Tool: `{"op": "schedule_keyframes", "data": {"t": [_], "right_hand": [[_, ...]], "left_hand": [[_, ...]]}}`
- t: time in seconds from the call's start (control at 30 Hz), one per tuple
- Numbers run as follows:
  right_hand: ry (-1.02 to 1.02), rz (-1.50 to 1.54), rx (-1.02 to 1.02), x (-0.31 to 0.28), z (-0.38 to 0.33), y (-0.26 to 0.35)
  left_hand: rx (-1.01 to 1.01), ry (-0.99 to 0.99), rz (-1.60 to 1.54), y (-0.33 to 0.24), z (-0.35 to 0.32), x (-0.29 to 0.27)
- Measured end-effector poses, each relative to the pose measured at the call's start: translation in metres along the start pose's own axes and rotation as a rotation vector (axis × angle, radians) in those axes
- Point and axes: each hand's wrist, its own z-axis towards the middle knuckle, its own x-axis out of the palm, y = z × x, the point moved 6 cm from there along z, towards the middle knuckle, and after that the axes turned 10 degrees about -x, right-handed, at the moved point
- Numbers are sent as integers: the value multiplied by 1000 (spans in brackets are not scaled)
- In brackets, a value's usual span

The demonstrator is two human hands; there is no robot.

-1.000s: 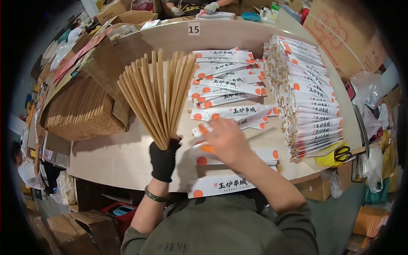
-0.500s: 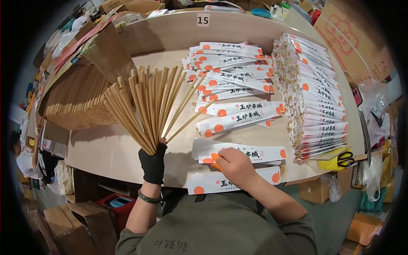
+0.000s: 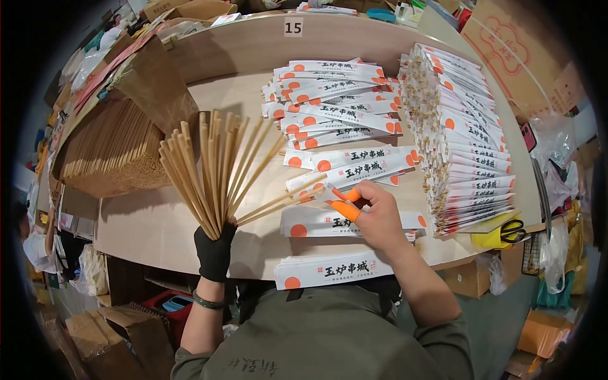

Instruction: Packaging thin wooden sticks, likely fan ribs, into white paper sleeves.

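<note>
My left hand [image 3: 214,253], in a black glove, is closed round the lower ends of a spread fan of wooden chopsticks [image 3: 218,174]. Two of these sticks slant out to the right, toward my right hand [image 3: 380,218]. Orange covers sit on the fingers of that hand, which pinches a white paper chopstick sleeve [image 3: 329,194], seen nearly end-on. The sleeve's near end meets the tips of the two sticks; whether they are inside it I cannot tell. Below my right hand lie flat white sleeves [image 3: 301,223], and a second stack [image 3: 304,273] rests at the table's front edge.
Sleeves with orange dots [image 3: 342,114] lie in a loose pile mid-table. A tall heap of sleeved chopsticks [image 3: 472,133] stands at the right, with black-handled scissors [image 3: 512,232] near it. Many bare chopsticks [image 3: 111,149] fill a brown paper-lined box at the left.
My right hand has risen from the flat sleeves and now pinches one by the stick tips. Two sticks have swung lower, to the right of the fan.
</note>
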Motion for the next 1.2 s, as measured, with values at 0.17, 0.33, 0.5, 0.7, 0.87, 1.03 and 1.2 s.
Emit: {"op": "schedule_keyframes", "data": {"t": [0.17, 0.33, 0.5, 0.7, 0.87, 1.03, 1.2], "right_hand": [[20, 54, 13, -3, -1, 0], [83, -24, -67, -8, -1, 9], [106, -16, -83, -6, -3, 9], [157, -97, -111, -7, -5, 10], [198, -239, -237, -6, -6, 13], [206, -417, -511, 2, -7, 23], [224, -738, -895, 72, 0, 61]], "left_hand": [[91, -18, 115, -9, 0, -12], [85, 20, 1, -9, 8, -23], [34, 21, -43, -5, 12, -26], [92, 116, 187, -15, 15, -34], [118, 126, 232, -13, 20, -40], [128, 168, 252, -15, 21, -34], [-34, 500, -418, -40, -13, 77]]}}
